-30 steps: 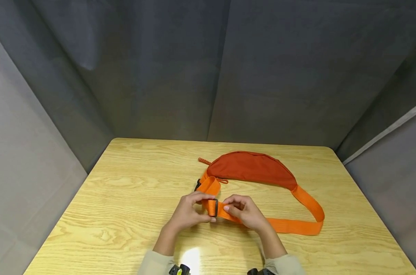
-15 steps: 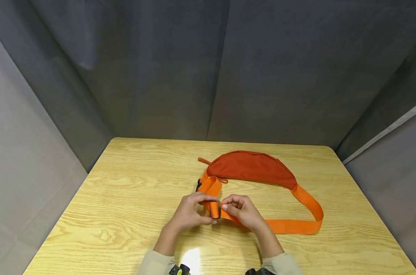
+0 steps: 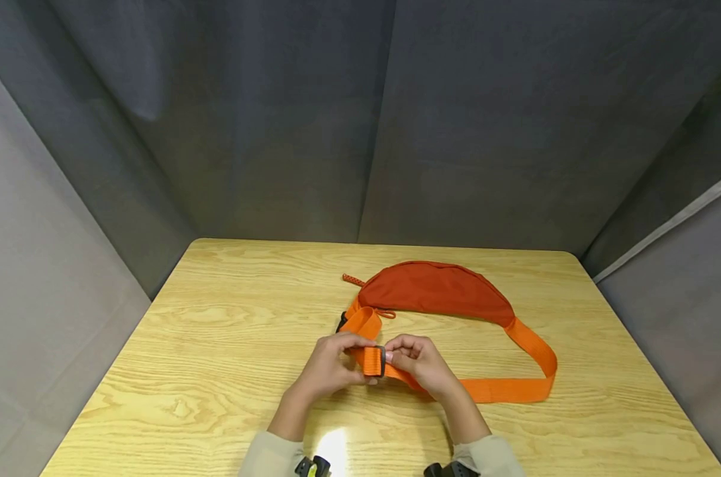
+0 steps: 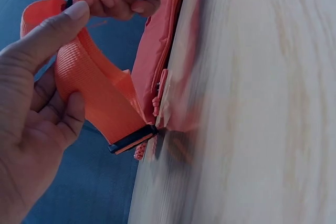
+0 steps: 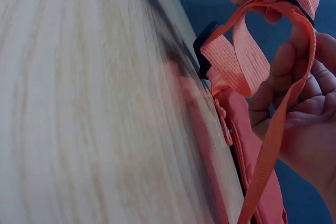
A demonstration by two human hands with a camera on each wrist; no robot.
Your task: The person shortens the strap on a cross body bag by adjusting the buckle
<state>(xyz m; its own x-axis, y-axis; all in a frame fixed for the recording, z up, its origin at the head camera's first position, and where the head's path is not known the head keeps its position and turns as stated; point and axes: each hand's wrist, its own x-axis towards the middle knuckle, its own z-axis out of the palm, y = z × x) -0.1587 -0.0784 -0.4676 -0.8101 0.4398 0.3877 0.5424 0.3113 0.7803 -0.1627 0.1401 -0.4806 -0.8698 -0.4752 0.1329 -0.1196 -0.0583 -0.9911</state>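
A rust-red waist bag [image 3: 434, 288] lies on the table with its orange strap [image 3: 509, 391] looped toward the person. My left hand [image 3: 330, 370] holds the black slider buckle [image 3: 383, 362] on the strap, thumb at one edge and fingers at the other. Just right of it, my right hand [image 3: 424, 368] pinches the strap with thumb and fingertips close against the slider. In the left wrist view, a doubled strap loop [image 4: 94, 93] passes through the left hand. Farther along that loop sits a black clip buckle [image 4: 134, 139], close to the tabletop.
The wood-grain table [image 3: 217, 371] reaches back to dark grey curtains [image 3: 277, 132], with lighter panels at both sides. A corded zipper pull [image 3: 353, 279] sticks out from the bag's left end. Wrist devices [image 3: 312, 467] show at both sleeves.
The slider buckle has shifted slightly right, up to the right fingertips. The strap's right bend has drawn a little left. Both hands stay in nearly the same place, and the bag lies still.
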